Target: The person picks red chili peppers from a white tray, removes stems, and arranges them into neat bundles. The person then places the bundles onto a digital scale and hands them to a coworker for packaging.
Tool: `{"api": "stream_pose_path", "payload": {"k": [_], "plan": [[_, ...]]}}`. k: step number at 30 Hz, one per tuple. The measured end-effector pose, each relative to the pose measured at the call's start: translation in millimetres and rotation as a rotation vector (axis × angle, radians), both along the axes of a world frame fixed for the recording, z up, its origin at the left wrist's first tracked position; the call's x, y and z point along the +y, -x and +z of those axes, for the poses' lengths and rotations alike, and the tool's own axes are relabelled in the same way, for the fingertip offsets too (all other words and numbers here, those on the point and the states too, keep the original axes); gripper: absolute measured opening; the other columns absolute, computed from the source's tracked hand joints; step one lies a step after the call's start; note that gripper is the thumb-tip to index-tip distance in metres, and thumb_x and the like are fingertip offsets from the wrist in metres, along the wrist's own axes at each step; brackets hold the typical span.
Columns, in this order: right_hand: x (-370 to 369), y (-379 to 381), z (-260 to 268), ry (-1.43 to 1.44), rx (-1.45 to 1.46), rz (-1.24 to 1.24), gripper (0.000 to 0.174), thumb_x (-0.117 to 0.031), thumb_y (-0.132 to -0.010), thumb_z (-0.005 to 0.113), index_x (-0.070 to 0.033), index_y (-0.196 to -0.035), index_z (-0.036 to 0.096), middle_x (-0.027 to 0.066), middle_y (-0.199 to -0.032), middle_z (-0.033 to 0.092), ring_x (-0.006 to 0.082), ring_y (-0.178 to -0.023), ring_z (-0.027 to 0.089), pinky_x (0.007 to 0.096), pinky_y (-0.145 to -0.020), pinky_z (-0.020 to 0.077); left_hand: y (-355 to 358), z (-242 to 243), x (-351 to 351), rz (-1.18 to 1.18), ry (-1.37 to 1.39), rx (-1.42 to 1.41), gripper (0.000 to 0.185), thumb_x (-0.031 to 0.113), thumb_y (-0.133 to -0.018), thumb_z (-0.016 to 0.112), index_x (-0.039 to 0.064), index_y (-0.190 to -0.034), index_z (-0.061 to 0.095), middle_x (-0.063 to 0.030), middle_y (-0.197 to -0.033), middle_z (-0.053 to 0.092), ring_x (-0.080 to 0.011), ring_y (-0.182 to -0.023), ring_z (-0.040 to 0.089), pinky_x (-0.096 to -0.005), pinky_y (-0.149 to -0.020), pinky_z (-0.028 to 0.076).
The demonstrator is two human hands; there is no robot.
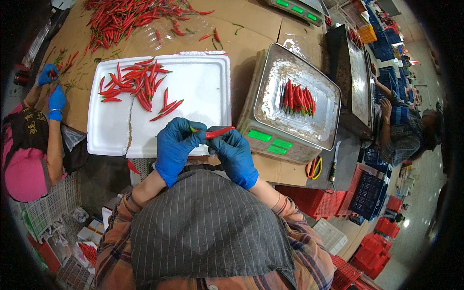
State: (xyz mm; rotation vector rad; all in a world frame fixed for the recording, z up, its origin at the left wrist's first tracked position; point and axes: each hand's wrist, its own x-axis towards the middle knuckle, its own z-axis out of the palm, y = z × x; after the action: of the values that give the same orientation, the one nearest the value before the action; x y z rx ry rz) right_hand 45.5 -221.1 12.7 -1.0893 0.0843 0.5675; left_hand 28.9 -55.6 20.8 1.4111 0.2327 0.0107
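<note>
Both of my hands wear blue gloves and meet over the near edge of a white foam tray (203,94). Between them is one red chili pepper (219,132) lying crosswise. My left hand (180,145) pinches its green stem end, and my right hand (233,154) holds the red body near the tip. On the cracked foam tray lies a loose pile of red chilies (139,83), with a few single ones (166,110) nearer to me. To the right, a clear plastic container with a row of chilies (299,98) sits on the metal pan of a digital scale (264,108).
A large chili heap (119,21) covers the far left of the cardboard-topped table (250,40). Scissors (314,168) and a knife (335,161) lie right of the scale. A co-worker's gloved hands (56,101) are at the left; another person (398,123) stands at the right.
</note>
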Motion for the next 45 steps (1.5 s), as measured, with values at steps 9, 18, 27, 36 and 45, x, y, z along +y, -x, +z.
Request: {"api": "stream_pose_path", "payload": {"k": [9,18,27,36,45], "plan": [[-1,-2,13,0.178,-0.161,-0.036,0.020,-0.001,-0.088,0.062,0.000,-0.107,0.061,0.0059,-0.091,0.065,0.0096,-0.073,0.057,0.0232,-0.066,0.0472,-8,6,1,-0.069,-0.361,-0.173,0.031,0.013,-0.079,0.075,0.010,-0.109,0.066,-0.0055,-0.103,0.062,-0.0152,-0.092,0.059,-0.0295,-0.081,0.050],[-5,-1,7,0.594,-0.483,0.106,0.020,-0.002,-0.081,0.068,-0.002,-0.100,0.063,0.0055,-0.085,0.066,0.0081,-0.071,0.058,0.0235,-0.062,0.0473,-10,8,-4,-0.221,-0.294,-0.139,0.020,0.007,-0.083,0.068,0.003,-0.102,0.065,-0.0082,-0.100,0.066,-0.0190,-0.096,0.061,-0.0315,-0.090,0.047],[-9,8,2,0.314,-0.155,0.168,0.025,-0.002,-0.082,0.071,-0.002,-0.106,0.062,0.0049,-0.096,0.068,0.0087,-0.086,0.061,0.0235,-0.078,0.0508,-5,-11,-3,-0.096,0.414,0.119,0.020,0.010,-0.093,0.059,0.003,-0.111,0.062,-0.0068,-0.106,0.066,-0.0138,-0.097,0.062,-0.0274,-0.087,0.051],[-11,9,1,0.237,-0.080,0.112,0.024,-0.002,-0.083,0.070,-0.002,-0.106,0.062,0.0050,-0.096,0.068,0.0108,-0.085,0.063,0.0250,-0.077,0.0518,-7,2,-2,-0.171,0.328,0.155,0.021,0.010,-0.092,0.058,0.001,-0.111,0.062,-0.0080,-0.107,0.065,-0.0158,-0.097,0.061,-0.0293,-0.090,0.049],[-43,-11,16,0.593,-0.582,-0.291,0.025,0.002,-0.078,0.071,-0.004,-0.102,0.067,0.0012,-0.086,0.062,0.0067,-0.073,0.055,0.0226,-0.064,0.0453,-22,-27,21,-0.053,-0.084,-0.138,0.023,0.003,-0.090,0.058,0.001,-0.113,0.061,-0.0109,-0.114,0.064,-0.0173,-0.103,0.059,-0.0295,-0.094,0.045]]}}
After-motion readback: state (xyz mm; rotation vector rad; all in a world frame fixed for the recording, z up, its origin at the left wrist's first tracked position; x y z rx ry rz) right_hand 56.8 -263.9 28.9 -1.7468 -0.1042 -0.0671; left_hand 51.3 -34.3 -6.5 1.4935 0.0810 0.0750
